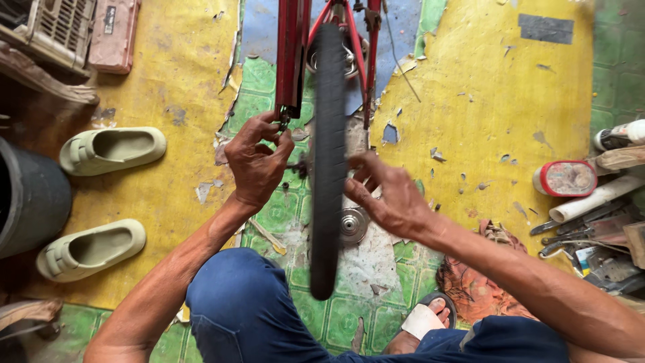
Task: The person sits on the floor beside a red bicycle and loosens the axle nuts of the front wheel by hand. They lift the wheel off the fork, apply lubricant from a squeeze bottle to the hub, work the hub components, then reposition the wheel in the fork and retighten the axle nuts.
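Head view: you crouch over a bicycle wheel [328, 161], one hand on each side of its tyre

From the head camera, the black wheel stands upright in the red frame [293, 54], running from the top of the picture down between your knees. Your left hand [257, 161] is left of the tyre, fingers curled in at the lower end of the red fork leg, pinching something too small to tell. Your right hand [390, 198] is just right of the tyre, fingers half open and spread, gripping nothing clearly; it is blurred. A round metal part [353, 225] lies on the worn green floor [336, 323] below it. Two pale green shoes [101, 195] sit on yellow matting to the left; tools [584, 228] lie at the right edge
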`<state>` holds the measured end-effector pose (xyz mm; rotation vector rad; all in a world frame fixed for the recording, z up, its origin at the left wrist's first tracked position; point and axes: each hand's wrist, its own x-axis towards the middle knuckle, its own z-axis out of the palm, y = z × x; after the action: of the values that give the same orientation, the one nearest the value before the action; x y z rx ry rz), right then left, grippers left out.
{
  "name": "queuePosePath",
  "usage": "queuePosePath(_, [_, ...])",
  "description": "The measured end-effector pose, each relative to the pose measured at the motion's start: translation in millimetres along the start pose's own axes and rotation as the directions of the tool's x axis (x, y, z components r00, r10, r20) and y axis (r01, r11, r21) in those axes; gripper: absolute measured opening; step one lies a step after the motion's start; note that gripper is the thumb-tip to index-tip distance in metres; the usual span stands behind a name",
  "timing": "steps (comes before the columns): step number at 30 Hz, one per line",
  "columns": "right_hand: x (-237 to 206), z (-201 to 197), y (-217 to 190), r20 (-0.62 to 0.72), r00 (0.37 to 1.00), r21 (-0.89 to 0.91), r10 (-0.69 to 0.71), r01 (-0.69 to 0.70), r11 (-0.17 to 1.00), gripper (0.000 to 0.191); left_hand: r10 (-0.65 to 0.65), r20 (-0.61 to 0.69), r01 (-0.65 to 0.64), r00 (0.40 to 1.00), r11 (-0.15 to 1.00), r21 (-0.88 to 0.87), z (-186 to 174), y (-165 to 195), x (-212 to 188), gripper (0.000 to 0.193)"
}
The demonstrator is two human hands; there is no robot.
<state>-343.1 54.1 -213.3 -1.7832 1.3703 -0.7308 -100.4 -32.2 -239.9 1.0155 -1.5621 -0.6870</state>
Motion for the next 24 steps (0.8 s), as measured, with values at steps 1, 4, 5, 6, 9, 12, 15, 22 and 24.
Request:
queuePosePath(1, [0.6, 1.0, -12.6, 0.031, 0.999, 0.069, 0.014, -0.017, 0.997, 0.079, -0.01, -0.007, 0.01, 1.0, 1.0, -0.013, 0.0, -0.6, 0.7, 0.01])
queuePosePath(4, [-8.3, 6.0, -54.8, 0.073, 0.997, 0.174, 0.023, -0.035, 0.984, 0.092, 0.007, -0.003, -0.007, 1.0, 1.0, -0.018, -0.6, -1.2, 1.3, 0.011])
queuePosePath(5, [-8.0, 12.0, -68.5, 0.133, 0.99, 0.118, 0.052, -0.068, 0.991, 0.096, 0.003, -0.016, -0.003, 1.0, 1.0, 0.005, 0.0, -1.3, 2.0, 0.011])
queuePosePath(6, [-10.0, 20.9, -82.2, 0.191, 0.977, 0.061, 0.09, -0.103, 0.993, 0.103, -0.006, -0.024, 0.006, 1.0, 1.0, 0.026, 1.0, -1.1, 2.2, 0.011])
queuePosePath(9, [-15.8, 34.0, -109.0, 0.159, 0.987, 0.16, 0.015, -0.04, 0.986, 0.11, 0.002, -0.002, -0.002, 1.0, 1.0, 0.003, 1.0, 0.2, -0.2, 0.013])
queuePosePath(12, [-15.9, 36.2, -117.7, 0.161, 0.987, 0.181, 0.027, -0.056, 0.982, 0.099, 0.002, -0.008, -0.002, 1.0, 1.0, -0.014, -0.3, -0.7, -1.2, 0.012])
queuePosePath(15, [-15.3, 32.0, -121.4, 0.182, 0.972, 0.097, 0.148, -0.168, 0.981, 0.088, -0.01, -0.011, 0.009, 1.0, 0.997, -0.082, 0.2, -2.9, -2.1, 0.015])
queuePosePath(22, [-4.6, -4.2, -129.7, 0.272, 0.81, -0.33, 0.519, -0.428, 0.841, 0.119, -0.095, -0.024, 0.088, 0.995, 0.977, -0.192, 2.0, -2.5, -6.1, 0.023])
queuePosePath(24, [-7.8, -13.5, -131.6, 0.196, 0.917, -0.208, 0.347, -0.307, 0.929, 0.093, -0.12, -0.014, 0.115, 0.993, 0.973, -0.2, 1.5, -1.6, -6.6, 0.023])
